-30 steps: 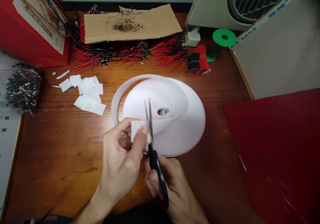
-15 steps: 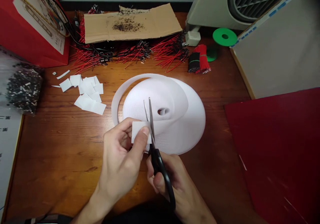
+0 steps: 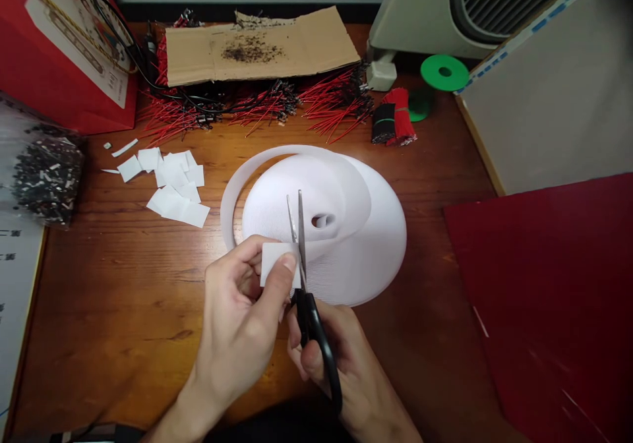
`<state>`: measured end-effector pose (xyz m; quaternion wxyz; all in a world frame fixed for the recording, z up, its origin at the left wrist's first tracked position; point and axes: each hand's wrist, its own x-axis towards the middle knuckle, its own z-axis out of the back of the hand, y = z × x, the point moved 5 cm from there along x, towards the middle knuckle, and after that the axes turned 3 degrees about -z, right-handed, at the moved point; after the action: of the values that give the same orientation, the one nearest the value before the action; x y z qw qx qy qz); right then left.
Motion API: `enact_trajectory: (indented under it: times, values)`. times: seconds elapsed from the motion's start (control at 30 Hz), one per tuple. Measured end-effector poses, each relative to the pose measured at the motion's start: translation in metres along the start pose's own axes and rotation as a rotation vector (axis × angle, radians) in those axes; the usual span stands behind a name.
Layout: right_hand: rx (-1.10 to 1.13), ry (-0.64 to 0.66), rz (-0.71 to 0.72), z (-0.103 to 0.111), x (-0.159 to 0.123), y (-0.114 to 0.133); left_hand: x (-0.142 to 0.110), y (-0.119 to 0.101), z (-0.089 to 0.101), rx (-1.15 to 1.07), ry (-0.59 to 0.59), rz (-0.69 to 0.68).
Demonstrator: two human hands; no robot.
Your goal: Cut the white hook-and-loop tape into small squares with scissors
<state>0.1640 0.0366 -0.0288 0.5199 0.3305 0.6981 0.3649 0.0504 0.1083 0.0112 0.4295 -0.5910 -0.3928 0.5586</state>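
My left hand (image 3: 237, 314) pinches the end of a white hook-and-loop tape strip (image 3: 279, 264) between thumb and fingers. The strip runs off a large white tape roll (image 3: 368, 268) lying flat on the desk. My right hand (image 3: 336, 357) grips black-handled scissors (image 3: 312, 318) by the handles. Their steel blades stand open around the strip, just right of my left thumb. The lower blade is partly hidden behind the strip.
Several cut white tape squares (image 3: 173, 186) lie left of the roll on the wooden desk (image 3: 99, 311). Red wires (image 3: 336, 103) and cardboard (image 3: 257, 44) lie behind it. A bag of black parts (image 3: 48, 179) sits far left, a red board (image 3: 539, 304) right.
The scissors have shifted slightly up the strip and my right hand has moved a little with them. My left hand keeps its pinch on the strip, and the roll stays in place.
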Motion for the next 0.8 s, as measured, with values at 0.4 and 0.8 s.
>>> enact_trajectory:
  times: [0.4, 0.8]
  values:
    - [-0.040, 0.051, -0.104, 0.000, 0.001, -0.008, 0.005, 0.011, 0.025, -0.015, 0.058, 0.030]
    - [-0.102, 0.085, -0.255, 0.011, -0.012, -0.016, 0.041, -0.008, 0.128, 0.594, -0.467, -0.188]
